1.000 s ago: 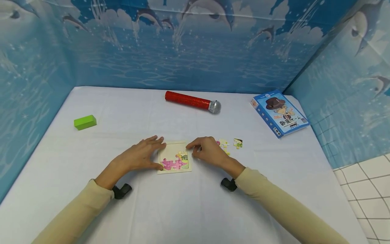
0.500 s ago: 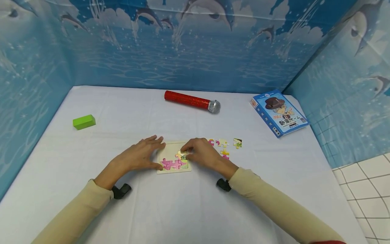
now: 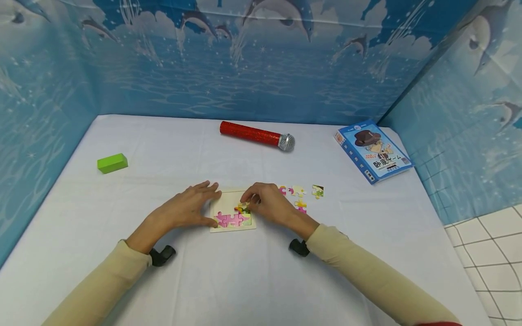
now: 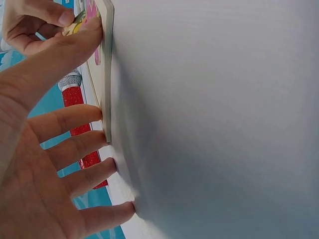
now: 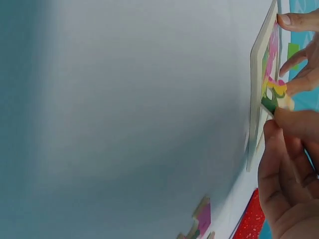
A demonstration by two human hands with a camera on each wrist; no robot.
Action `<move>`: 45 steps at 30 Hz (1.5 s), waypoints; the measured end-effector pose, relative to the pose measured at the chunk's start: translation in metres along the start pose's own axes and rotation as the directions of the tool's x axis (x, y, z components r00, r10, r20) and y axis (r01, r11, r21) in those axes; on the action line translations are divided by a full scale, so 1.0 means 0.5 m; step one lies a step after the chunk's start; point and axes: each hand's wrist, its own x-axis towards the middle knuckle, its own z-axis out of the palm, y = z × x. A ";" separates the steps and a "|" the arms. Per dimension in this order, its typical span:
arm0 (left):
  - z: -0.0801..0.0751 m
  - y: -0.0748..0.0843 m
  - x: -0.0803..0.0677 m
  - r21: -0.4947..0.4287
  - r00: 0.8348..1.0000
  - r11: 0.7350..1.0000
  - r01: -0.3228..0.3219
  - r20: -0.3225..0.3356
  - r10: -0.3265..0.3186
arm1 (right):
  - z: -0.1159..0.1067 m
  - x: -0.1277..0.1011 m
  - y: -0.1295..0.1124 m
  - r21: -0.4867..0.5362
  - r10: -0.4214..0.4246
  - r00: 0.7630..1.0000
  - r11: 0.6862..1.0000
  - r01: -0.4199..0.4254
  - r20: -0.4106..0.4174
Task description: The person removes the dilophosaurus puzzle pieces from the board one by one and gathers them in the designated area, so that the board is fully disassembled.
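A: Where is the puzzle board [image 3: 228, 201], and what do the hands do with it?

B: It lies flat on the white table [image 3: 253, 271], near the middle and close to the person; the left hand [image 3: 185, 209] rests at its left edge with straight, spread fingers [image 4: 75, 144]; the fingertips touch the edge of the board, and the thumb lies on its near corner; this hand grips nothing.

A: And the right hand [image 3: 269, 203]?

B: Its fingers are curled, and thumb and forefinger pinch one small puzzle piece [image 3: 244, 208]; the piece is yellow and green, and it is over the right part of the board, just above the pink pieces [image 3: 229, 219] that already sit in the tray; if it touches the board, I cannot tell.

A: What lies around?

B: Some loose pieces [image 3: 302, 194] lie just to the right of the right hand, on the table; a red microphone [image 3: 257, 135] lies farther back, in the middle; a green block [image 3: 112, 163] is well apart on the left; a blue box [image 3: 373, 151] with a cartoon figure lies far right, near the corner of the blue dolphin wall [image 3: 261, 59].
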 end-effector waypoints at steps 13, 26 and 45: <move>0.004 0.000 -0.003 0.001 1.000 1.000 -0.025 -0.018 0.025 | 0.015 0.010 -0.005 -0.051 -0.007 0.991 0.999 0.014 0.135; 0.006 0.001 -0.003 0.000 1.000 1.000 -0.018 -0.012 0.018 | 0.015 0.012 -0.011 -0.142 -0.022 0.994 0.989 0.037 0.106; 0.007 0.002 -0.004 -0.003 1.000 1.000 0.002 -0.013 -0.002 | 0.014 0.009 -0.022 -0.219 -0.037 0.989 0.973 0.069 0.144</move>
